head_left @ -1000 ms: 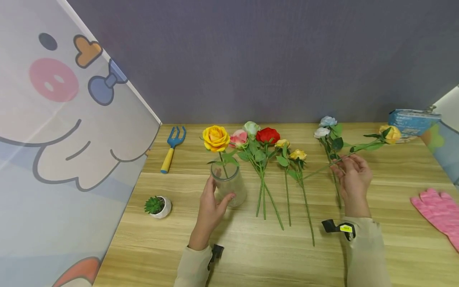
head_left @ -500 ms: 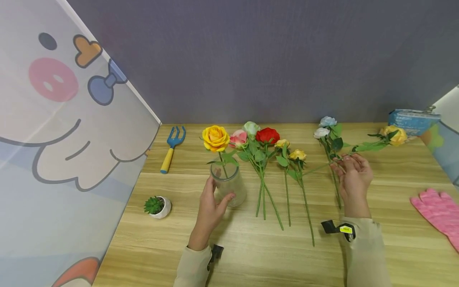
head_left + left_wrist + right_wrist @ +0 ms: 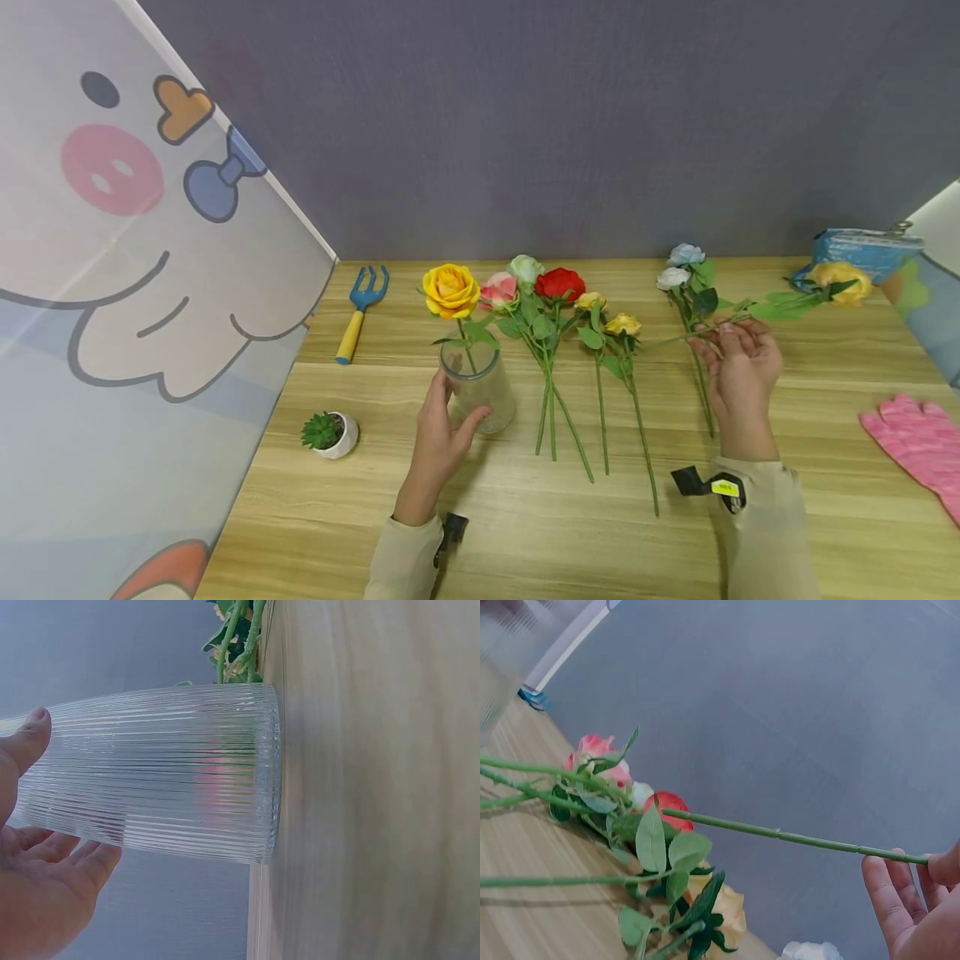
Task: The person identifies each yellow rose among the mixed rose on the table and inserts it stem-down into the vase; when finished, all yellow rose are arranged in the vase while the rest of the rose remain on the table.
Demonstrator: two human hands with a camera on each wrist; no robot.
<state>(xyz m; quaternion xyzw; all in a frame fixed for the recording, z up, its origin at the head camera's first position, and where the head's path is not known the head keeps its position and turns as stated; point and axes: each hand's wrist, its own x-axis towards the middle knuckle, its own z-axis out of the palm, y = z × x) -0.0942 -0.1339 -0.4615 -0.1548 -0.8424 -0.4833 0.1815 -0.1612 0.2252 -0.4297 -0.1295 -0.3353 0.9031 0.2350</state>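
My left hand [image 3: 442,433] grips a ribbed clear glass vase [image 3: 491,392] from its left side, thumb in front. The vase stands upright, and a large yellow rose [image 3: 451,291] rises out of it. In the left wrist view, thumb and fingers lie on opposite sides of the vase [image 3: 165,772]. Over at the right, my right hand [image 3: 742,375] pinches the stem of a pale yellow rose [image 3: 843,283], its bloom pointing right. The right wrist view shows the free end of that green stem [image 3: 780,834], raised off the table; the bloom is out of that view.
Between my hands lie a pink rose [image 3: 498,289], a pale green one [image 3: 527,268], a red one [image 3: 560,283] and two small yellow ones [image 3: 622,324]. White [image 3: 672,277] and blue flowers lie behind my right hand. A toy fork [image 3: 362,312], potted succulent [image 3: 330,433], pink glove [image 3: 915,450] and blue packet [image 3: 862,252] surround them.
The pale yellow rose in my right hand has shifted right, its bloom drawing in front of the blue packet. My left hand and the vase have stayed put.
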